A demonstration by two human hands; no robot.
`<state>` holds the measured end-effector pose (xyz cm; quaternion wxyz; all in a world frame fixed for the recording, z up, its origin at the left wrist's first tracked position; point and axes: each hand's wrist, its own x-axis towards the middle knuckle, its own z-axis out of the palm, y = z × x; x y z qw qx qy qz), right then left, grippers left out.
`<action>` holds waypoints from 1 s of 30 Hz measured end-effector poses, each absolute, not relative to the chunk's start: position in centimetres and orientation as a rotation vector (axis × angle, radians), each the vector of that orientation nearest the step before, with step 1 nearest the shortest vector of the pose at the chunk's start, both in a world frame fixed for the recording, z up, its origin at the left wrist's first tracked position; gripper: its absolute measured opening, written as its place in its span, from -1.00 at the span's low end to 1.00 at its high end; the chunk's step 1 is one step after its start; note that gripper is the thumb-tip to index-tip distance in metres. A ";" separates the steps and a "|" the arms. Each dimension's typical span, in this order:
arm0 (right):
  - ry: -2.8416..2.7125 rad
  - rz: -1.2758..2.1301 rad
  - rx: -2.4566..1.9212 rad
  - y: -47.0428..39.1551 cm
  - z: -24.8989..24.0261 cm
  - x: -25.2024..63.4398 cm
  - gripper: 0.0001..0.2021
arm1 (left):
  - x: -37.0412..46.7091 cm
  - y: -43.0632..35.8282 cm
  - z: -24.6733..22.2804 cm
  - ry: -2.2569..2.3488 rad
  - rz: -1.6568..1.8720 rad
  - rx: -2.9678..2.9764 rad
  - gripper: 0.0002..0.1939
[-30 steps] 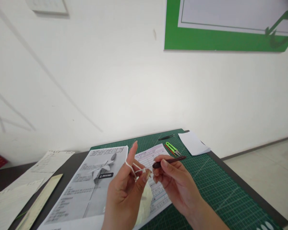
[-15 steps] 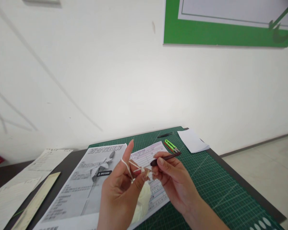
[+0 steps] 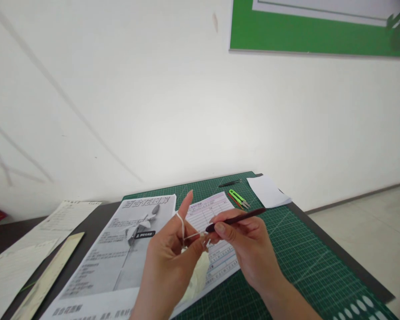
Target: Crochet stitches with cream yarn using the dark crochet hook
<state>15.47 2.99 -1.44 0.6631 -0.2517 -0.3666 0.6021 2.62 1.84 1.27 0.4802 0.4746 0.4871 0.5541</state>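
My left hand (image 3: 171, 251) has its index finger raised with white yarn (image 3: 181, 222) looped round it. Its thumb and another finger pinch a small bit of yarn work (image 3: 203, 238). In my right hand (image 3: 245, 242) is a dark-handled crochet hook (image 3: 238, 218), gripped like a pen; its tip meets the yarn at the left fingertips and is hard to make out. Below the hands, a pale yellow-white ball of yarn (image 3: 197, 275) rests on a printed sheet (image 3: 222, 258), partly hidden by my left hand.
On a green cutting mat (image 3: 306, 262) lie green thread snips (image 3: 239, 198), dark tweezers (image 3: 230, 183) and blank white paper (image 3: 268, 191). A printed page with a flower picture (image 3: 103, 262) lies left. Farther left are more papers (image 3: 60, 226) and a pale strip (image 3: 50, 278). A white wall rises behind.
The hook has shifted a little rightward and its handle end tilts higher. The yarn from my left index finger now runs in a tighter line to the pinched piece. The view has tilted slightly down.
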 end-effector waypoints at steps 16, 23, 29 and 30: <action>-0.557 1.626 -0.514 3.6 -1.7 15.6 -0.83 | 2.6 1.8 0.7 1.140 1.392 1.112 -0.35; -0.473 1.716 -0.494 3.8 -1.8 15.4 -0.86 | 3.0 1.4 0.8 1.127 1.412 1.013 -0.34; -0.369 1.845 -0.452 3.8 -2.0 15.3 -0.86 | 3.0 1.4 0.9 1.093 1.412 1.079 -0.39; -0.359 1.848 -0.447 3.8 -2.0 15.3 -0.85 | 2.9 1.4 0.9 1.096 1.426 1.116 -0.42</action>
